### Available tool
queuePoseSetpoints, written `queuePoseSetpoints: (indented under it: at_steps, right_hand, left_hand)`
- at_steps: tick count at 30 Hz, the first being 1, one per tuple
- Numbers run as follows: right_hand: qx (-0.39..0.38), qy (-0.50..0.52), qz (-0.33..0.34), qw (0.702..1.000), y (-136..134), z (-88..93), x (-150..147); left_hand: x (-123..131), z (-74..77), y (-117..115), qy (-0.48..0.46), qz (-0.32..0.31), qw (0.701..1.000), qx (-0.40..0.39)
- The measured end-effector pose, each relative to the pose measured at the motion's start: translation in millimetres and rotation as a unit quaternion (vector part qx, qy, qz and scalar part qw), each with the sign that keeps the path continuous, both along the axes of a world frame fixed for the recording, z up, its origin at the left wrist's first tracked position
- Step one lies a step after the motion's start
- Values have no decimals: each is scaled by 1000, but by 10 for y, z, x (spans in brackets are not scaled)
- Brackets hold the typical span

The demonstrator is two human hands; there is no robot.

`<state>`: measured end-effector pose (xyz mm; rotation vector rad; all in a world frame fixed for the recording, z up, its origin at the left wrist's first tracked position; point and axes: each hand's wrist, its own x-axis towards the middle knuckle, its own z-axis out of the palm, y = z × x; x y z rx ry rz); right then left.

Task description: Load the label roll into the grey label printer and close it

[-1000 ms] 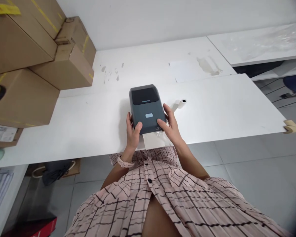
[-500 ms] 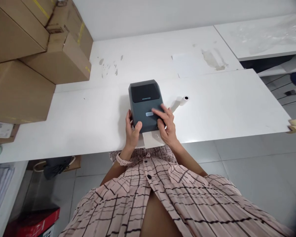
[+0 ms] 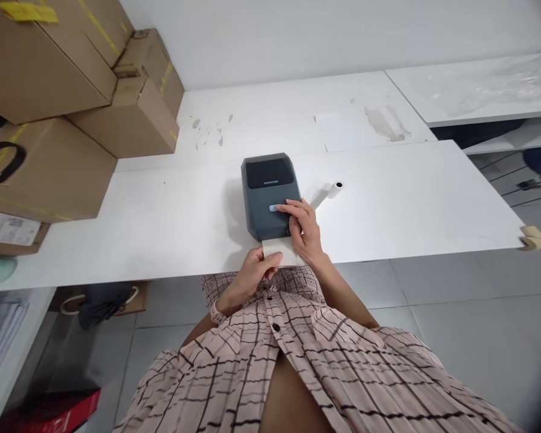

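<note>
A dark blue-grey label printer (image 3: 270, 219) stands on the white table, its dark window facing up and a small lit button (image 3: 274, 208) on its top. A strip of white label paper (image 3: 279, 245) sticks out from its front, over the table edge. My left hand (image 3: 252, 270) pinches this paper between thumb and fingers. Over the printer's right side lies my right hand (image 3: 304, 228), fingers stretched across the top, the index fingertip at the lit button and the thumb near the front corner. Just right of the printer is a small white roll (image 3: 335, 189).
Cardboard boxes (image 3: 90, 129) are stacked at the table's left. A sheet of white paper (image 3: 336, 131) lies toward the back. Clear plastic (image 3: 509, 84) covers the far-right table. The table's front right corner has a beige corner guard (image 3: 534, 239).
My left hand has left the printer's left side and moved down to grip the paper at its front. My right index finger has come down onto the lit button.
</note>
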<state>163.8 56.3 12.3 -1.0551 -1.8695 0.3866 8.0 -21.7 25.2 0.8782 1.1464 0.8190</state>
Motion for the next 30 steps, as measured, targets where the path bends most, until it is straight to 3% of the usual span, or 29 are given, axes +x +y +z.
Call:
queuePoseSetpoints:
  at_steps: [4,6,8,10,12,16,19,22,26,30]
  right_hand:
    - [58,-54,-19,997,-5,133,-40]
    - [91,-82,-34,992,-4,191,-77]
    - [102,-107,-42,988,-5,222,-108]
    - [86,-111,-39,989,-25,216,-118]
    - [51,-87,-21,995,-82,173,-100]
    - [3,31,-39,999,-262,26,-10]
    - [-81,133,-67,986,-330,-32,59]
    - [-141,199,-21,970,-314,2,86]
    - [-153,216,24,964,-314,58,3]
    - [-176,282,-41,942,-366,-40,-104]
  left_hand:
    - [-139,-86,-71,72,-29,996,33]
    - [-237,-159,-93,102,-1,993,51]
    - [-316,-205,-79,136,86,984,79]
    - [-348,-209,-27,169,200,957,127]
    - [-324,-178,41,190,269,927,180]
    - [-204,-103,141,172,223,935,214]
    - [-168,-87,166,157,205,941,217]
    - [-182,-92,175,177,213,935,223]
    - [-146,-167,177,168,227,932,226]
    - [-52,-312,164,103,235,938,233]
